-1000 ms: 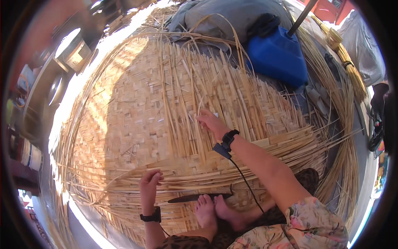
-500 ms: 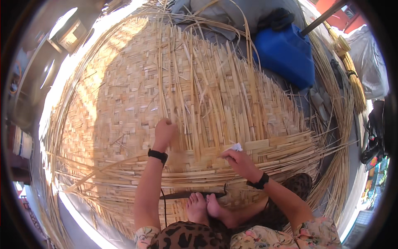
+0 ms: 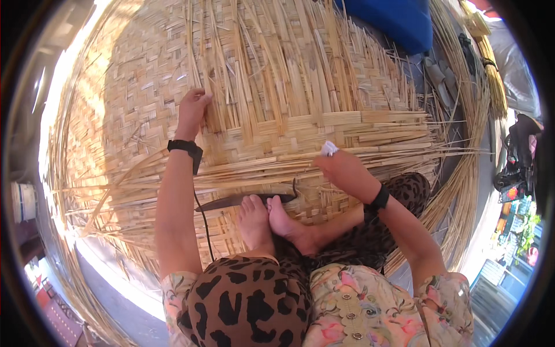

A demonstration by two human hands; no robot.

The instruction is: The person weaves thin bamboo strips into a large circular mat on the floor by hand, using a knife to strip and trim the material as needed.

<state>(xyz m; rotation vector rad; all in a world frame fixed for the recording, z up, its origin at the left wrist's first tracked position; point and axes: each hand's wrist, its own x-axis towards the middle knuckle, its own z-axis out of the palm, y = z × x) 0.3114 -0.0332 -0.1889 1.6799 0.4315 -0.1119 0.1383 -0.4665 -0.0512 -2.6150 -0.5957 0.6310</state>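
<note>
A large mat of woven pale bamboo-like strips (image 3: 156, 75) spreads beneath me. My left hand (image 3: 192, 113) is over the mat, beside several loose lengthwise strips (image 3: 228, 75). Its fingers are curled together at these strips; whether one is pinched between them is hidden. My right hand (image 3: 347, 168) hovers lower and to the right, near the crosswise strips (image 3: 393, 136). Its fingers are curled in, and a white wrapping or scrap (image 3: 329, 148) shows at the fingertips. What that hand holds, if anything, I cannot make out.
My bare feet (image 3: 254, 220) rest by a long dark curved tool (image 3: 231, 202) with a hooked end. A blue plastic container (image 3: 399, 23) stands at the far right. Long loose strips (image 3: 471, 127) and a tied bundle (image 3: 491, 75) lie along the right side.
The view has tilted down, so the mat sits higher and more of my lap shows. My left hand has shifted left along the strips, its fingers now clearer. The right hand stays curled.
</note>
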